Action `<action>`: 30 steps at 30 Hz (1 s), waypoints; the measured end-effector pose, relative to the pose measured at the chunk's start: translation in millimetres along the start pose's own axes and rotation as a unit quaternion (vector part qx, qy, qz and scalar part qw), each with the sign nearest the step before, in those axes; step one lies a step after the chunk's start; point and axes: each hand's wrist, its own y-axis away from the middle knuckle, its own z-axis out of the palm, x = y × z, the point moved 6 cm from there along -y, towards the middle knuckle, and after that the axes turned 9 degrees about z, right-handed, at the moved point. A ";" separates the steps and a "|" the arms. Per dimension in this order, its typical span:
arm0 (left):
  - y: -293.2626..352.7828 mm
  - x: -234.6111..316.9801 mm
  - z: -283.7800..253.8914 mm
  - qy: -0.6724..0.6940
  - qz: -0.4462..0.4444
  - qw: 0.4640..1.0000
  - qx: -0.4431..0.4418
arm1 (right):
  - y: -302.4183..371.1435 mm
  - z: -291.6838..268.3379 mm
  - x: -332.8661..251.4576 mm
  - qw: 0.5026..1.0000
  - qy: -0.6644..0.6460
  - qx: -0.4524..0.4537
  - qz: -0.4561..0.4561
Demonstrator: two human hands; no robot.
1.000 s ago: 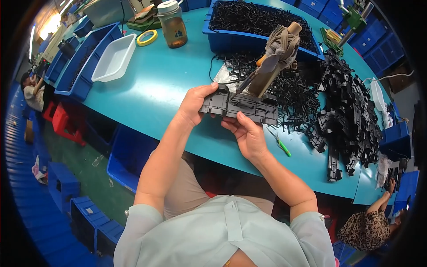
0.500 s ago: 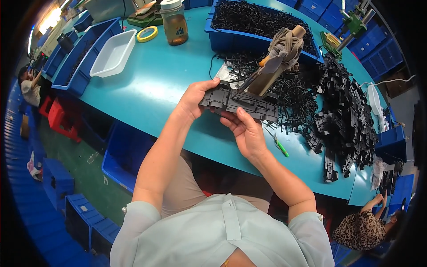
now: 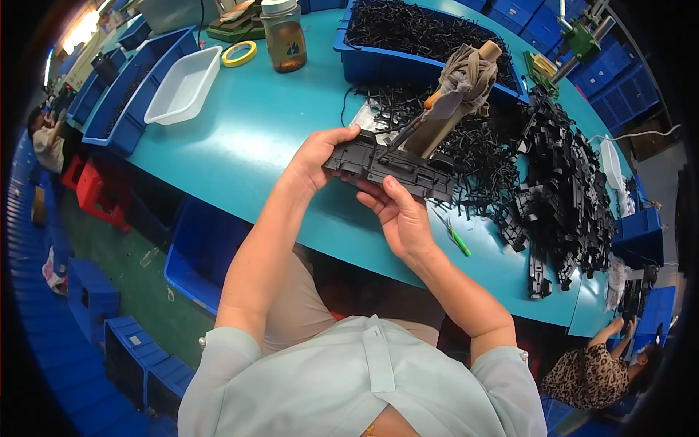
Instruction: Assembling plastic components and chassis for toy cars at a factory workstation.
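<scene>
A long black moulded plastic part (image 3: 386, 169) is held level over the table edge between both hands. My left hand (image 3: 319, 156) is closed on its left end, thumb along the top edge. From below, my right hand (image 3: 400, 211) grips its near edge with the thumb, the other fingers curled partly out of sight beneath. Just beyond the part stands a wooden post (image 3: 440, 131) wrapped in grey cloth. Strapped to it is a slanted rod tool with an orange handle (image 3: 432, 100), like a soldering iron; its tip comes down at the part, contact unclear.
Small black pieces (image 3: 484, 167) lie scattered beyond my hands, beside a heap of black plastic parts (image 3: 564, 197). Green-handled snips (image 3: 460, 243) lie near my right wrist. A blue bin (image 3: 364, 65), white tray (image 3: 182, 87), yellow tape roll (image 3: 239, 54) and jar (image 3: 285, 40) stand farther back. Two people sit nearby.
Both hands and the black part have barely moved; the whole view has shifted very slightly. The grip looks the same.
</scene>
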 end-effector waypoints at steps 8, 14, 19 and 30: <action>-0.5 2.2 -0.1 0.003 0.001 1.000 0.016 | -2.2 -3.6 1.2 1.000 0.002 -0.004 -0.005; -4.2 0.5 -2.3 0.005 -0.003 1.000 0.007 | -3.1 -3.9 1.8 1.000 0.004 -0.002 -0.007; -4.1 1.0 -1.6 0.006 -0.005 1.000 0.013 | -2.6 -2.9 0.8 1.000 0.003 -0.002 -0.011; -3.0 1.6 0.5 -0.004 -0.007 1.000 0.002 | -2.8 -1.9 -0.2 1.000 0.002 -0.011 -0.012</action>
